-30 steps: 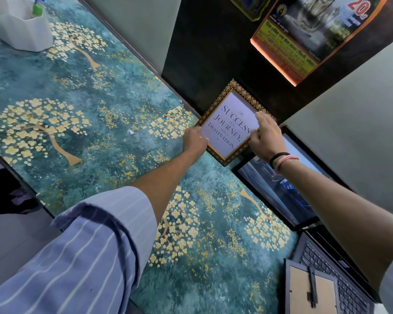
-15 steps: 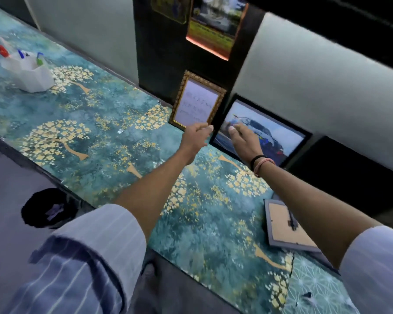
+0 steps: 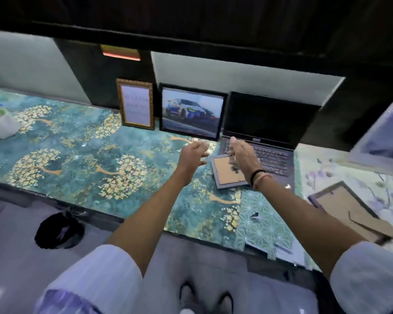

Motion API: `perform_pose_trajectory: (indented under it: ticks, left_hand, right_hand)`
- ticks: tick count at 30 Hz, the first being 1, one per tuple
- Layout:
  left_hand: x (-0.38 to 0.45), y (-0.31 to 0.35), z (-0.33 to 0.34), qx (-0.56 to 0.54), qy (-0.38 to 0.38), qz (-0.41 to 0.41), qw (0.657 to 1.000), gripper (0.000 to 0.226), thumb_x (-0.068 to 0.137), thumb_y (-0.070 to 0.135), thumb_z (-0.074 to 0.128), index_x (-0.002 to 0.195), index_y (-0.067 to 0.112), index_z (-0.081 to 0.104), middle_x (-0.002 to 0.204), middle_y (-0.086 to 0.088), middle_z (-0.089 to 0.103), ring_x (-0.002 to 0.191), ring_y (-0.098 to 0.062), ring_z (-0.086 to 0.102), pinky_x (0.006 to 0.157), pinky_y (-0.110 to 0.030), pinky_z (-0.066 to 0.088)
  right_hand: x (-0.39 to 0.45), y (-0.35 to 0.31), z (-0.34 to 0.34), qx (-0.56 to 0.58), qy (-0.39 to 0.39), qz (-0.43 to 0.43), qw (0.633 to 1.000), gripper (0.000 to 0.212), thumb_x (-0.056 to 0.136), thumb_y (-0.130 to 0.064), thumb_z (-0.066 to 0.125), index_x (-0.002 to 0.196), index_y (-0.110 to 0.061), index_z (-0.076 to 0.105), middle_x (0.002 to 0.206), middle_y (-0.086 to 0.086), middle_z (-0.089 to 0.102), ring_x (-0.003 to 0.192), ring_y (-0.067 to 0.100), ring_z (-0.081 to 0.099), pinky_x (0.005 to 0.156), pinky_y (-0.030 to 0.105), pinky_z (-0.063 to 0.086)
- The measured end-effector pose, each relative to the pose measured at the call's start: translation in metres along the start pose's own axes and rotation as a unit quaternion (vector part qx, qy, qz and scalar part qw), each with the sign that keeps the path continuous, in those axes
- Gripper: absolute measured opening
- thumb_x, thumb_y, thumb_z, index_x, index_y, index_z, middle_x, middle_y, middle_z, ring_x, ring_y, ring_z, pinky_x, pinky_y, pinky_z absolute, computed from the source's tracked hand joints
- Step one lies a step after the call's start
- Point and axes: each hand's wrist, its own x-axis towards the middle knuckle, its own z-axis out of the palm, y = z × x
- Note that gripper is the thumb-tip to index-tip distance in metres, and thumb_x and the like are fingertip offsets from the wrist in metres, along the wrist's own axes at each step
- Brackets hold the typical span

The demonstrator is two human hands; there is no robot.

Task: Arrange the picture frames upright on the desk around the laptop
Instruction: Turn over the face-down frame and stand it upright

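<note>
Your pale lavender, faintly pinstriped shirt sleeves [image 3: 95,275] are rolled above the elbows, forearms bare. A black band and a pink thread bracelet [image 3: 259,177] circle your right wrist. Dark shoes with light toes [image 3: 204,300] show below.

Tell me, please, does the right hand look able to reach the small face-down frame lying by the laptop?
Probably yes: the right hand hovers open just above the small face-down frame, with nothing between them; the left hand is beside it, not over it.
</note>
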Motion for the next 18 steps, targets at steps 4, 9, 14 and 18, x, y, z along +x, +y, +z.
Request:
perform_pose_trajectory:
  ticks: [4, 9, 14, 18]
  left_hand:
    - [-0.005, -0.035, 0.025, 0.054, -0.019, -0.048, 0.997, 0.028, 0.097, 0.031, 0.064, 0.107, 0.006, 0.071, 0.103, -0.013, 0.073, 0.097, -0.027, 0.069, 0.081, -0.042, 0.058]
    - [-0.005, -0.067, 0.073, 0.087, -0.079, -0.071, 0.991, 0.022, 0.097, 0.030, 0.065, 0.103, 0.010, 0.074, 0.103, -0.010, 0.071, 0.100, -0.027, 0.069, 0.082, -0.043, 0.057]
    - [-0.016, -0.082, 0.158, 0.118, -0.152, -0.073, 0.979, 0.027, 0.095, 0.032, 0.065, 0.100, 0.006, 0.073, 0.092, -0.009, 0.070, 0.090, -0.025, 0.067, 0.084, -0.045, 0.059]
    - [-0.034, -0.099, 0.241, 0.142, -0.230, -0.095, 0.958, 0.035, 0.099, 0.034, 0.062, 0.111, 0.003, 0.073, 0.098, -0.009, 0.069, 0.092, -0.022, 0.066, 0.087, -0.042, 0.057]
  right_hand:
    - [-0.019, 0.040, -0.029, 0.002, 0.020, 0.055, 0.998, 0.046, 0.094, -0.052, 0.046, 0.086, -0.009, 0.059, 0.087, 0.012, 0.061, 0.088, 0.031, 0.063, 0.079, 0.053, 0.054]
    - [-0.046, 0.088, -0.079, -0.005, 0.088, 0.090, 0.992, 0.056, 0.098, -0.044, 0.047, 0.102, 0.011, 0.055, 0.101, 0.039, 0.055, 0.087, 0.046, 0.057, 0.082, 0.059, 0.054]
    - [-0.069, 0.133, -0.147, -0.006, 0.154, 0.134, 0.979, 0.051, 0.095, -0.049, 0.049, 0.103, -0.001, 0.063, 0.106, 0.026, 0.065, 0.101, 0.040, 0.063, 0.091, 0.060, 0.053]
    - [-0.078, 0.176, -0.224, -0.049, 0.210, 0.160, 0.963, 0.042, 0.088, -0.048, 0.053, 0.085, -0.008, 0.064, 0.076, 0.004, 0.061, 0.075, 0.023, 0.058, 0.083, 0.056, 0.055]
